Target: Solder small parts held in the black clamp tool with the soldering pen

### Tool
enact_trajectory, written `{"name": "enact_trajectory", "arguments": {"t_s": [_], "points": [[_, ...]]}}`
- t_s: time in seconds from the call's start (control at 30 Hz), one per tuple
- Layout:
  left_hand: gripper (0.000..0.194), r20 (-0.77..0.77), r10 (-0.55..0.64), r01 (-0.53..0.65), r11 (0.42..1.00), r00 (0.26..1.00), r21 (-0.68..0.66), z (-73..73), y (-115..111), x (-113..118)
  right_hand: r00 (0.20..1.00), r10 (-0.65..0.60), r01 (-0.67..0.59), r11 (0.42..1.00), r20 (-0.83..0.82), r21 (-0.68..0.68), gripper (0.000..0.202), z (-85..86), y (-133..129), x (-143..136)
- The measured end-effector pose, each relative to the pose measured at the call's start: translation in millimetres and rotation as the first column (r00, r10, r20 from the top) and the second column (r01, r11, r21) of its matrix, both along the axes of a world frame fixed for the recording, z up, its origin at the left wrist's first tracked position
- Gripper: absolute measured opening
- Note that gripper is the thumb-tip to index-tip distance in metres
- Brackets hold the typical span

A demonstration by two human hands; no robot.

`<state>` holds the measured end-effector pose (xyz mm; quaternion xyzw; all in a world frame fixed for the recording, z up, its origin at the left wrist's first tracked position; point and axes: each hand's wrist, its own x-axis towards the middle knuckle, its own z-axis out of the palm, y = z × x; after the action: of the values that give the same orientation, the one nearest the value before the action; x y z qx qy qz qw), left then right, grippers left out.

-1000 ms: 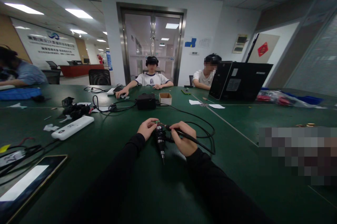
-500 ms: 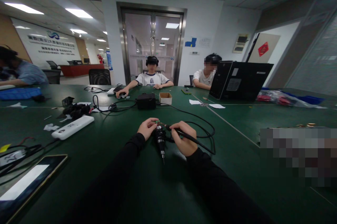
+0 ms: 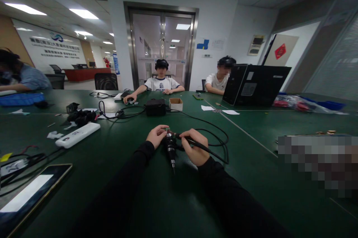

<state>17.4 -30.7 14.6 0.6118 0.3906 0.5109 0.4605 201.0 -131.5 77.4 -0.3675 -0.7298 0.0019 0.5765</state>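
Note:
On the green table in front of me lies a black, thick-bodied tool with a thin pointed metal tip toward me. At its far end my left hand pinches a small green piece, perhaps a circuit board. My right hand grips a black pen-shaped tool like a pencil, its end close to the green piece; contact is too small to tell. A black cable trails from behind this hand and loops out to the right.
Beyond my hands stand a black box with cables and a small open carton. A white power strip and a phone lie left. A computer case stands back right. Co-workers sit across the table.
Both hands stay in nearly the same place. The pen-shaped tool's end has shifted very slightly near the green piece.

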Motion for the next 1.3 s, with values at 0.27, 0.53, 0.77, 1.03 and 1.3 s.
{"name": "enact_trajectory", "arguments": {"t_s": [0.27,0.53,0.77,1.03,1.3], "points": [[0.036,-0.023,0.023,-0.023,1.000,0.999,-0.008,0.9,-0.8,-0.9,0.999,-0.031,0.031,0.999,-0.013,0.014,0.015,0.4,1.9,2.7],[0.036,-0.026,0.019,-0.019,1.000,0.999,-0.005,0.9,-0.9,-0.4,1.000,-0.022,0.022,1.000,-0.001,-0.007,0.014,-2.1,2.7,2.9],[0.034,-0.040,0.022,-0.021,1.000,0.999,0.009,0.8,-1.7,0.0,1.000,-0.029,0.029,1.000,0.004,-0.012,0.014,-4.4,3.8,3.1],[0.033,-0.040,0.017,-0.016,1.000,0.999,0.003,1.2,-1.7,-0.3,1.000,-0.005,0.005,1.000,-0.009,-0.008,0.014,-2.6,2.5,1.8],[0.032,-0.035,0.024,-0.025,0.999,0.999,-0.041,-1.3,1.5,0.1,0.999,-0.042,0.042,0.999,-0.028,0.015,0.015,-1.5,3.3,4.9]]}}
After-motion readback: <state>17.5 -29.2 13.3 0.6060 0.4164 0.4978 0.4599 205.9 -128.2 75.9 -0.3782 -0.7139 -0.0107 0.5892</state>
